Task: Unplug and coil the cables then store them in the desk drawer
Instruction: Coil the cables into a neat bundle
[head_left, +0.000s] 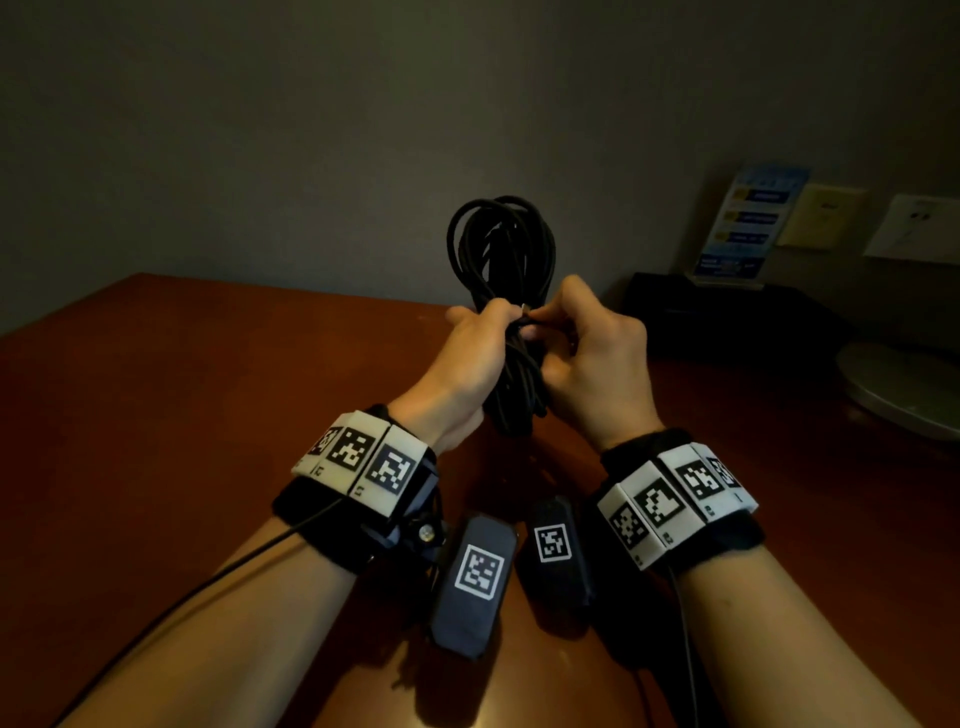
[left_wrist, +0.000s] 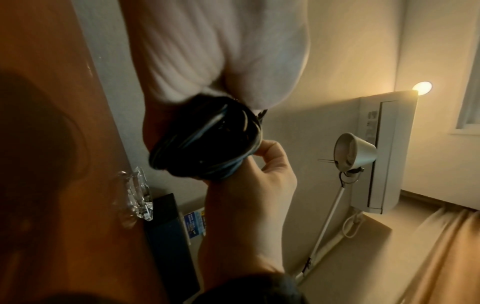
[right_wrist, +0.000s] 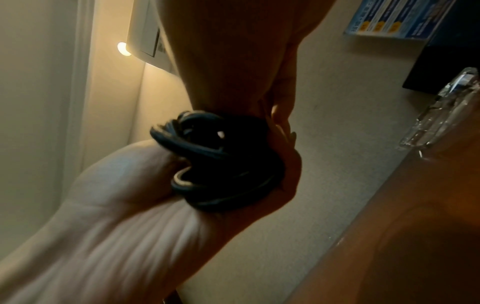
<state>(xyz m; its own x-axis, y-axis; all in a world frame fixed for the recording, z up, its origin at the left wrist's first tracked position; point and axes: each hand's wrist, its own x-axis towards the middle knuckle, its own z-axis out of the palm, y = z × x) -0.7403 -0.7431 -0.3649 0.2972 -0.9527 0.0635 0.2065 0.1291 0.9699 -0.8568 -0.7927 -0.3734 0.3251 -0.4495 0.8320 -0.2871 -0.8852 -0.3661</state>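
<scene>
A black cable (head_left: 501, 244), wound into a long bundle of several loops, stands upright above the brown desk (head_left: 208, 395) in the head view. My left hand (head_left: 475, 353) grips the bundle around its middle. My right hand (head_left: 576, 338) pinches the cable's end with its small metal plug against the bundle at the same height. The loops rise above both hands and hang a little below them. In the left wrist view the bundle (left_wrist: 205, 139) is seen end-on between the two hands. In the right wrist view the bundle (right_wrist: 223, 162) is pressed between the two hands. No drawer is in view.
A black box (head_left: 727, 317) sits at the desk's back right with a blue leaflet stand (head_left: 743, 228) on it. A white lamp base (head_left: 904, 389) stands at the right edge. A glass ashtray (left_wrist: 137, 195) lies on the desk. Wall plates (head_left: 821, 213) are on the right.
</scene>
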